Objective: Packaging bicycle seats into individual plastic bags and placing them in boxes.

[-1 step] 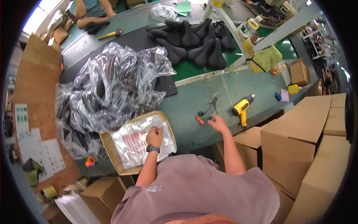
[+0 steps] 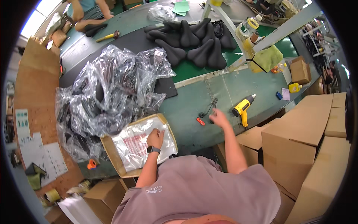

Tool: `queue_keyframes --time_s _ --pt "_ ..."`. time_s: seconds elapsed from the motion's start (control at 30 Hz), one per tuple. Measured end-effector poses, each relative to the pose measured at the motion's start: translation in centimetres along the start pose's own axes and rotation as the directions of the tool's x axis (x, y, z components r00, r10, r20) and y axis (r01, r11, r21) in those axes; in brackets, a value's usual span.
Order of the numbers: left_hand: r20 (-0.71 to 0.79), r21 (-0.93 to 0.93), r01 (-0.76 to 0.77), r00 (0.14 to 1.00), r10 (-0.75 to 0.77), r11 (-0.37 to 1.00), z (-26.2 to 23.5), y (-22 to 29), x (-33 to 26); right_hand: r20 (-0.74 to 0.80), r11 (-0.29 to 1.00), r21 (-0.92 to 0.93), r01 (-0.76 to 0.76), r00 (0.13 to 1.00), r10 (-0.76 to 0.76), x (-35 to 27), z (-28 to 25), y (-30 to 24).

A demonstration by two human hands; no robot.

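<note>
My left hand (image 2: 155, 139), with a dark watch on the wrist, is over a shallow cardboard box (image 2: 107, 145). Its fingers are curled together; what they hold, if anything, cannot be made out. Under it in the box lies a shiny clear plastic bag (image 2: 125, 158) with a row of red strips (image 2: 135, 145) showing. My right hand (image 2: 219, 118) is stretched out over the green table, fingers closed at the handle of what look like small black scissors (image 2: 202, 114). A small red tool (image 2: 200, 121) lies beside them. Right of that hand rests a yellow-and-black heat gun (image 2: 243, 109).
A big heap of clear plastic wrap (image 2: 108, 89) with dark items inside covers the left of the table. Black bicycle saddles (image 2: 201, 52) lie beyond. Large cartons (image 2: 291, 149) stand on the right, a white metal frame (image 2: 283, 28) behind. Another person's hand (image 2: 106, 15) is far left.
My right hand has shifted slightly up and to the right by the black scissors. My left hand stays over the bag. The whole view has moved a little.
</note>
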State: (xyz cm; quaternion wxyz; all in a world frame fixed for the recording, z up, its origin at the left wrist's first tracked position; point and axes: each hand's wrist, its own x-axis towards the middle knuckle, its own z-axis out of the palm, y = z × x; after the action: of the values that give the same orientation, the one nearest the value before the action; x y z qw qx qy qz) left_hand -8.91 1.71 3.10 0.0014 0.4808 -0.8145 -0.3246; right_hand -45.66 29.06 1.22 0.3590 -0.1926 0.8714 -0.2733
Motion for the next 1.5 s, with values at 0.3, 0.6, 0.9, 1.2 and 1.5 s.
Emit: queue_keyframes --time_s 0.3,0.6,0.9,1.2,1.5 --pt "0.097 0.013 -0.012 0.995 0.011 1.000 3.7 -3.3 3.0 -0.587 0.987 -0.117 0.108 0.794 -0.157 39.1 -14.6 -8.2" --pt "0.144 0.058 -0.013 0.990 0.004 0.998 3.1 -2.8 4.1 -0.694 0.954 0.012 -0.300 0.684 0.224 39.5 -17.3 -17.9" --pt "0.129 0.056 -0.060 0.990 0.053 0.997 3.5 -3.4 3.0 -0.693 0.902 -0.304 0.306 0.579 -0.430 15.7 -11.7 -16.5" --pt "0.177 -0.107 -0.029 0.983 0.047 0.994 3.9 -5.7 0.3 -0.198 -0.129 0.977 0.172 0.954 -0.227 -14.2 -6.1 -22.0" --pt "-0.678 -0.120 -0.678 0.589 0.439 0.725 -14.0 7.6 -14.2 0.479 0.015 0.784 -0.621 0.590 -0.650 -28.4 1.9 -21.1"
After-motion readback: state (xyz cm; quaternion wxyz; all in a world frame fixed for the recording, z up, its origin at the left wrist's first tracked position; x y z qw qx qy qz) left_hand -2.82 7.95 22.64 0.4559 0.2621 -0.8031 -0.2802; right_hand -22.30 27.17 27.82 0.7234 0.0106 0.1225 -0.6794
